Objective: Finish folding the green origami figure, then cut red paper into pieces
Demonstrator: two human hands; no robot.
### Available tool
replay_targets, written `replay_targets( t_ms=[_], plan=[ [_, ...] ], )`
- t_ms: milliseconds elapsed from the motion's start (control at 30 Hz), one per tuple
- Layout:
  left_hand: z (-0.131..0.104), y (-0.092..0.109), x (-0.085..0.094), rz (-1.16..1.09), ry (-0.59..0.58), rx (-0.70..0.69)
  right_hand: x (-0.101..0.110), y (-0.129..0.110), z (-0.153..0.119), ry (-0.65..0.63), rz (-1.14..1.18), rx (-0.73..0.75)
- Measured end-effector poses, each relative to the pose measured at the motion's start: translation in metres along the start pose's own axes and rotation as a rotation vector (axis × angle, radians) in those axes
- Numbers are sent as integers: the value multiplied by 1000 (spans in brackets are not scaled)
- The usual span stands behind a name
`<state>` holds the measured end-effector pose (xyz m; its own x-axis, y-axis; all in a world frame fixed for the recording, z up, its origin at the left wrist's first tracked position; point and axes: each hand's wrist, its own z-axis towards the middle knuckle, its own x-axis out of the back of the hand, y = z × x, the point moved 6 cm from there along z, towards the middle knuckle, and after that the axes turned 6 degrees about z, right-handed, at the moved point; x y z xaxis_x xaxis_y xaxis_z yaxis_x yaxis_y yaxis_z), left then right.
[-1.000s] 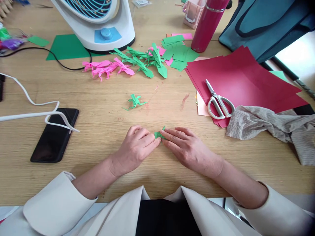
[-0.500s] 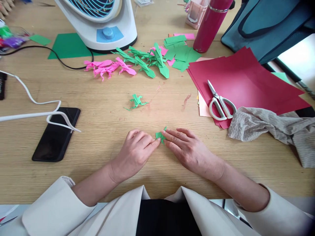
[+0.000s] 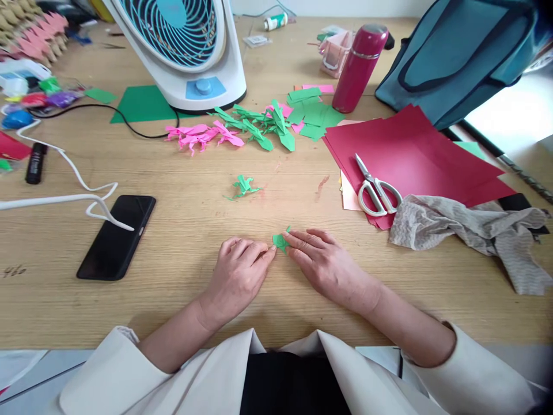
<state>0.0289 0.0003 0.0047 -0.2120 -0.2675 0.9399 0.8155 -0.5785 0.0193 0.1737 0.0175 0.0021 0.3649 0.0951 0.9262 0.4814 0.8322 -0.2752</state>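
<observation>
Some uneven pressure between the left hand (image 3: 239,274), fingers curled, thumb at the work's left edge, and the right hand (image 3: 332,268), fingers close together, could have skewed or creased the green paper (image 3: 280,241) at near centre. That thumb had slid left since the earlier frame, baring more paper.

"What is the table (image 3: 194,213) made of?"
"Smooth, grained wood. The scissors (image 3: 375,181) have shiny metal blades; the phone (image 3: 112,245) is glossy."
"And the green piece (image 3: 279,241)?"
"Matt paper. The cloth (image 3: 425,223) looks textured, not smooth."
</observation>
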Motion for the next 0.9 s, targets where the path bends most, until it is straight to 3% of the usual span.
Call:
replay_targets(
  t_ms=[300,467,667,800,900],
  plan=[
    [-18,-3,6,32,-50,92,-7,-5,0,41,-39,-24],
    [3,-11,5,-43,-97,201,-10,-7,-2,74,-17,-67],
    [29,-27,-17,-207,-192,426,-13,-6,-1,78,15,-82],
    [33,-31,-25,-312,-237,452,-13,-5,-2,76,68,-92],
    [35,-31,-19,-448,-190,429,-5,-1,-4,144,198,-144]
  ],
)
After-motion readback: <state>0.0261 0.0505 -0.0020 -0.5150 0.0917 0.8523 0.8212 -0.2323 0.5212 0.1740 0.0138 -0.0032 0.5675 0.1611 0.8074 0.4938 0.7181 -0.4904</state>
